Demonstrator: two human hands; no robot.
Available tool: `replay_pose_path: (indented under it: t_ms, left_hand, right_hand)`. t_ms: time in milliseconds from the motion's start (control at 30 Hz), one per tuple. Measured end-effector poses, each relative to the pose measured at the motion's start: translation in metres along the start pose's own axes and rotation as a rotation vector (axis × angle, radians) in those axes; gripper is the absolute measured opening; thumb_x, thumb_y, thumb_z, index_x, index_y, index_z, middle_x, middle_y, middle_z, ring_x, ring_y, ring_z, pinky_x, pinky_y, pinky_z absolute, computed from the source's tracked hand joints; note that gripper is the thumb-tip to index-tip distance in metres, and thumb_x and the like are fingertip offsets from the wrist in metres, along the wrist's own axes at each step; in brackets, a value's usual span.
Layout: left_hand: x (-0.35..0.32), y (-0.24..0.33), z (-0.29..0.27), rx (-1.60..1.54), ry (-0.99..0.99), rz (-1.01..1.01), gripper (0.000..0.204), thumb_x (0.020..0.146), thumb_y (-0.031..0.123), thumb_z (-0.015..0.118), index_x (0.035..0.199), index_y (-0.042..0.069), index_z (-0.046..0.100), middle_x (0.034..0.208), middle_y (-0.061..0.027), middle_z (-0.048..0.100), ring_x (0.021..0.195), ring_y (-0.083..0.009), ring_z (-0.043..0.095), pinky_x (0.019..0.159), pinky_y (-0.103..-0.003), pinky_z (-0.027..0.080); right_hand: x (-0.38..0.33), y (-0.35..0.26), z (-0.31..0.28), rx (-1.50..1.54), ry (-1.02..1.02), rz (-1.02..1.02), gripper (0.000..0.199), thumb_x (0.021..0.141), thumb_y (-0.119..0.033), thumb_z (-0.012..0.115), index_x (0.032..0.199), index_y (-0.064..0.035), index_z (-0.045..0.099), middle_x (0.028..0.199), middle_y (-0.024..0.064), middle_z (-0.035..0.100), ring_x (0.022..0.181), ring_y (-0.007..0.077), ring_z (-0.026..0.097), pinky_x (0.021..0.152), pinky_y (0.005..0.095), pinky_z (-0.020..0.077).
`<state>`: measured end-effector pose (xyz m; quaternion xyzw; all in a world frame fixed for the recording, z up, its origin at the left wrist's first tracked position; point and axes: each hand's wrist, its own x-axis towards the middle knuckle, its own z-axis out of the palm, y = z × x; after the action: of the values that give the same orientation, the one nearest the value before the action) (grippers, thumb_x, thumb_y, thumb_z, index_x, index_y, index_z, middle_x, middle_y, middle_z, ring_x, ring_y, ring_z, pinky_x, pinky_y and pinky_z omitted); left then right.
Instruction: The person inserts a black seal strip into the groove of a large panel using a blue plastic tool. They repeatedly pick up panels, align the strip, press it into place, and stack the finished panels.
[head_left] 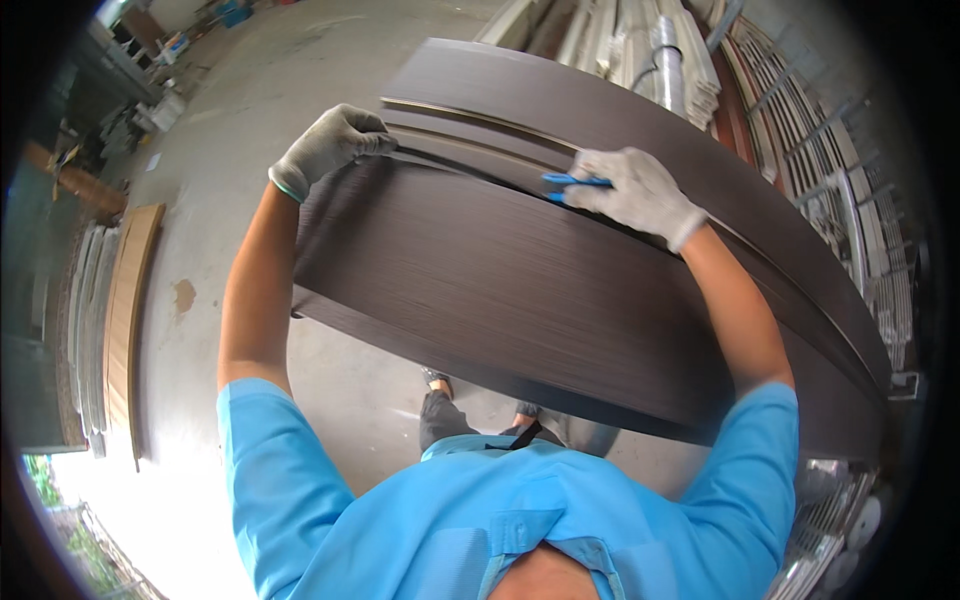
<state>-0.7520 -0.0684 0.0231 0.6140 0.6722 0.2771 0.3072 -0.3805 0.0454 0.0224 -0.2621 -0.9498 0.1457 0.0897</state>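
Clearance exists left of the left hand, over the floor, and between the forearms, over the near panel. A dark strip extends from the left hand toward the right hand, obstructing the gap. Stacked profiles limit room beyond the far panel.

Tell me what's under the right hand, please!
In this view, the dark brown panel and a thin black strip pass under the right hand. Something blue pokes out of its grip; the glove hides the rest, so I can't tell what it is.
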Motion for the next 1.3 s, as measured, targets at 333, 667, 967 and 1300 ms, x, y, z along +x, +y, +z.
replay_pose_path:
  t_ms: [333, 667, 967, 1300]
  left_hand:
    - [-0.069, -0.068, -0.143, 0.009, -0.167, -0.251, 0.022, 0.092, 0.024, 0.075, 0.092, 0.002, 0.076, 0.065, 0.0023, 0.061, 0.051, -0.0048, 0.05, 0.045, -0.022, 0.038]
    - [-0.009, -0.121, -0.093, -0.099, 0.098, -0.177, 0.024, 0.094, 0.026, 0.07, 0.101, 0.003, 0.074, 0.074, 0.0, 0.064, 0.064, -0.0111, 0.052, 0.06, -0.028, 0.044]
    - [-0.024, -0.115, -0.033, -0.39, 0.428, -0.19, 0.032, 0.098, 0.02, 0.053, 0.111, -0.004, 0.069, 0.094, -0.006, 0.067, 0.086, -0.0127, 0.058, 0.082, -0.027, 0.047]
    - [-0.023, -0.116, -0.032, -0.462, 0.529, -0.232, 0.029, 0.097, 0.02, 0.057, 0.108, -0.004, 0.07, 0.085, -0.0053, 0.067, 0.079, -0.0105, 0.058, 0.076, -0.026, 0.048]
  right_hand:
    - [-0.006, -0.018, -0.013, 0.148, -0.002, 0.209, 0.028, 0.081, -0.031, 0.078, 0.088, -0.0051, 0.07, 0.07, 0.0104, 0.065, 0.064, 0.0282, 0.064, 0.066, 0.0375, 0.0485]
    - [-0.009, -0.025, -0.012, 0.206, 0.006, 0.269, 0.028, 0.081, -0.025, 0.079, 0.093, -0.001, 0.072, 0.074, 0.0116, 0.062, 0.064, 0.0242, 0.06, 0.066, 0.0346, 0.0466]
    - [0.025, -0.023, 0.003, 0.115, 0.021, 0.042, 0.029, 0.08, -0.031, 0.08, 0.088, -0.0061, 0.068, 0.072, 0.0125, 0.066, 0.062, 0.0299, 0.064, 0.061, 0.0381, 0.049]
    - [0.174, -0.098, 0.049, -0.058, -0.062, -0.113, 0.037, 0.087, -0.048, 0.072, 0.088, -0.0114, 0.07, 0.063, 0.0084, 0.067, 0.056, 0.0266, 0.065, 0.056, 0.042, 0.0488]
